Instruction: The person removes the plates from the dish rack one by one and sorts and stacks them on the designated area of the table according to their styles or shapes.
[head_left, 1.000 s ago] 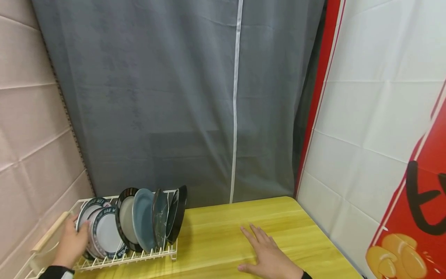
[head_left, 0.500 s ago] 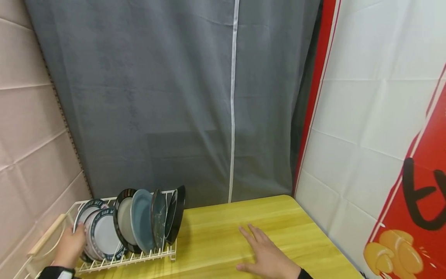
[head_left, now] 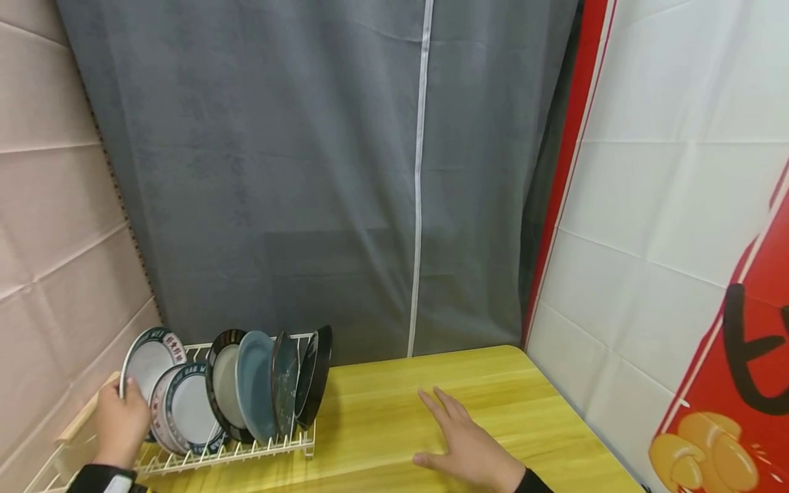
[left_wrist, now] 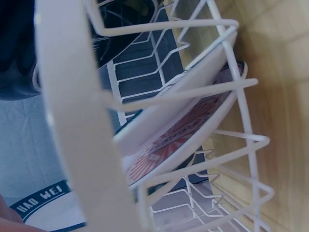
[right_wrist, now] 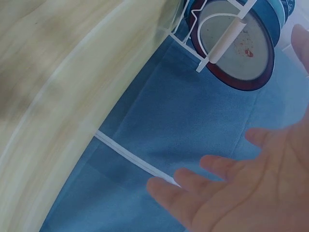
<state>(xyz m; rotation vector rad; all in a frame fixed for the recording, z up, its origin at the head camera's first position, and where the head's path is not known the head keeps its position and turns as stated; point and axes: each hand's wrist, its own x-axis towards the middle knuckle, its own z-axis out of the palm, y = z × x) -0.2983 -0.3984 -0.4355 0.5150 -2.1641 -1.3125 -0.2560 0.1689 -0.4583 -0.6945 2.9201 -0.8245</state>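
Observation:
At the left end of the white wire dish rack (head_left: pixel 309 444), my left hand (head_left: pixel 121 421) grips the near edge of a white plate (head_left: pixel 151 363) with a dark green lettered rim. That plate stands higher than its neighbours; its lettering also shows at the lower left of the left wrist view, beside part of the hand (left_wrist: pixel 7 221). Close on its right, another plate with a patterned rim (head_left: pixel 194 407) leans in the rack. My right hand (head_left: pixel 465 445) hovers over the yellow wood-grain table (head_left: pixel 376 404), fingers spread and holding nothing; its palm fills the lower right of the right wrist view.
Further along the rack stand a black-rimmed plate (head_left: pixel 224 387), a blue plate (head_left: pixel 253 390), a dark speckled dish (head_left: pixel 282 383) and a black bowl (head_left: pixel 318 376). A wooden handle (head_left: pixel 86 414) runs along the rack's left end. A grey curtain (head_left: pixel 333 205) hangs behind the table.
My left hand has lifted the lettered plate upward, so more of its face shows above the rack. The right hand has shifted only slightly.

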